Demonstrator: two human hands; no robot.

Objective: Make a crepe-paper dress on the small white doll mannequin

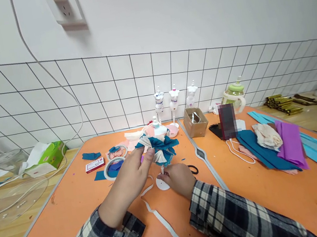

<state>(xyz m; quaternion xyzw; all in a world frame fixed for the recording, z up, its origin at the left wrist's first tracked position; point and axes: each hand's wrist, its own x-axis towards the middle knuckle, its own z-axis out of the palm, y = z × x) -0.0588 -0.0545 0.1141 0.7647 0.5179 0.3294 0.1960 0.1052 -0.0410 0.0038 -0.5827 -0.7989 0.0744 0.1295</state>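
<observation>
A miniature dress-form mannequin [155, 124] stands in front of me on a thin stem with a round white base [161, 185]. Around its body sits a ruffled skirt [165, 145] of teal and off-white crepe-like material. My left hand [128, 177] is closed on the skirt's left side, thumb in front; its other fingers are partly hidden. Low down, my right hand [181, 177] grips the stem just above the base. A white ribbon [168, 225] trails over the table toward me. Black scissor handles [193, 169] show beside my right hand.
Tape rolls [106, 171], a small red-and-white box [95, 165] and teal scraps [91, 156] lie left. Behind stand several mini mannequins [174, 99] and a cardboard box [195, 122]. A propped phone [228, 121], folded sheets [293, 143] and a green-lidded bottle [236, 94] are right.
</observation>
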